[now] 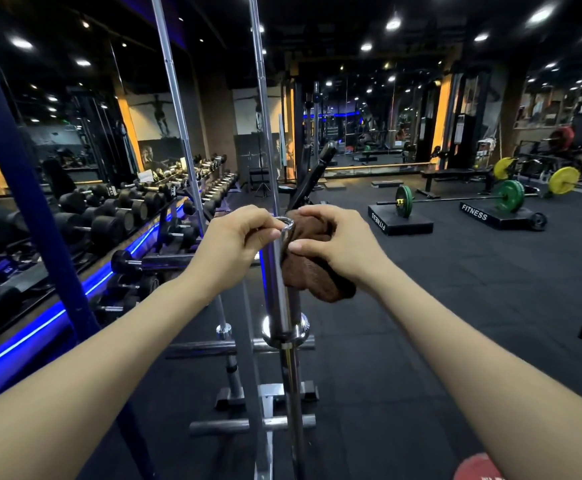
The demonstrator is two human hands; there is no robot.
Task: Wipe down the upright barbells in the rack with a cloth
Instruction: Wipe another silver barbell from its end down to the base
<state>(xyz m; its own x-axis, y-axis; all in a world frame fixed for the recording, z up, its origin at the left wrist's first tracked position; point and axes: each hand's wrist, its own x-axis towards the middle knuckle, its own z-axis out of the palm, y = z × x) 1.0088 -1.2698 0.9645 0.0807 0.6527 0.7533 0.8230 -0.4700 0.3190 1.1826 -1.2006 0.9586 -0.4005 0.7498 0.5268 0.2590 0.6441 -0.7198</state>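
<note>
Gripping the barbell (275,278) top and brown cloth (312,268), both hands curl near "FITNESS" platforms (400,221).

Head-worn view, forward and down, close above hands (282,244)

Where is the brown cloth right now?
The cloth is mid-frame in the right hand, pressed against the right side of the nearest upright barbell.
</note>
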